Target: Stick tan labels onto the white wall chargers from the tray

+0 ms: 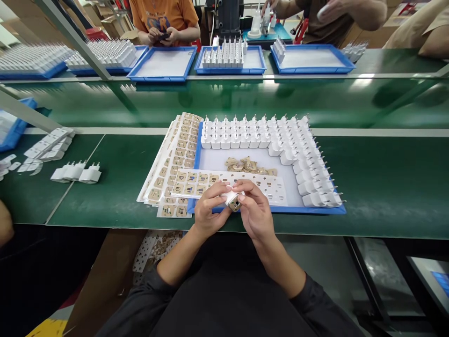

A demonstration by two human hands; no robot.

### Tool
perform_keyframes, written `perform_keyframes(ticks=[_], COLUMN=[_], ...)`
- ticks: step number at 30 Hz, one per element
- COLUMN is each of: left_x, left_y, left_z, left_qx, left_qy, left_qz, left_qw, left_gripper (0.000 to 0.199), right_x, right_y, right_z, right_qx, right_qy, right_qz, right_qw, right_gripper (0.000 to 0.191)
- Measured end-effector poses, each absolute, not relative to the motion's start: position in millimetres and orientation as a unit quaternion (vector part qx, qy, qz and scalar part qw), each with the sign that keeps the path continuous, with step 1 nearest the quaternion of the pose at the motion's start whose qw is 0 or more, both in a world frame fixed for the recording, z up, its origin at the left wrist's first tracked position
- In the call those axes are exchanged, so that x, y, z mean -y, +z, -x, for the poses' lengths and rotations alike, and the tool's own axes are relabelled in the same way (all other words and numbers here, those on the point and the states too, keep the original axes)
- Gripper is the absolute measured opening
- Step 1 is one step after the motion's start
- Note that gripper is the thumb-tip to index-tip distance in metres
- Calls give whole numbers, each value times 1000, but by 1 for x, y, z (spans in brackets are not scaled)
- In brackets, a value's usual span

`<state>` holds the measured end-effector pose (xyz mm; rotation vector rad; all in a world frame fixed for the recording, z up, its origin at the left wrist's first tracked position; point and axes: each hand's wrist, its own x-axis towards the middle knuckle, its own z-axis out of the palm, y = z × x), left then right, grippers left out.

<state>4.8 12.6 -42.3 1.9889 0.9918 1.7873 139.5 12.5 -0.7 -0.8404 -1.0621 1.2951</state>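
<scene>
Between the fingertips of both hands is a white charger plug (232, 198), its port end, with a tan sticker on it, turned toward me. My left hand (212, 208) grips it from the left, and my right hand (255, 206) pinches its right side. Just beyond them lies a sticker sheet (273, 187), tan stickers on its left part and bare cut-outs on its right. It rests across a blue-rimmed tray (312, 210). Rows of white charger plugs (242, 133) stand along the tray's back and right sides. A pile of tan scraps (247, 164) sits inside it.
Stacked sticker sheets (168, 173) lie left of the tray. Several charger plugs (75, 172) stand farther left on the green table (115, 196). Across the green belt (224, 100) are more blue trays (163, 63), and co-workers (164, 23) sit behind them.
</scene>
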Motion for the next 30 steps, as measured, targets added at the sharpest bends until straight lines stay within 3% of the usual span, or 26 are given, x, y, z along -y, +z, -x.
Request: perform_keyframes(ticks=[8, 12, 16, 19, 21, 25, 27, 30], left_x=[-12, -9, -6, -7, -8, -14, -20, -30], left_y=[-41, -42, -41, -40, -39, -32, -27, -23], left_z=[-5, -4, -2, 3, 10, 41, 66, 119], left_qx=[-322, -317, -380, -416, -437, -499, -561, -679], left_qy=[643, 638, 603, 586, 583, 563, 549, 500], left_qz=[-656, -649, -620, -590, -575, -580, -574, -531], left_qw=[230, 267, 329, 369, 372, 312, 234, 83], left_gripper=[39, 44, 42, 40, 46, 52, 43, 36], right_x=[-17, -22, -20, -24, -36, -72, -87, -98], right_y=[1, 7, 9, 5, -1, -18, -28, -41], right_z=[-159, -167, -168, -171, -177, -200, -209, -215], right_qx=[540, 648, 740, 709, 656, 632, 684, 720], right_qy=[551, 376, 190, 231, 259, 176, 134, 73], right_qz=[340, 373, 307, 282, 365, 566, 591, 579], right_qw=[537, 547, 567, 603, 608, 499, 406, 376], right_gripper=[18, 10, 16, 9, 6, 24, 34, 37])
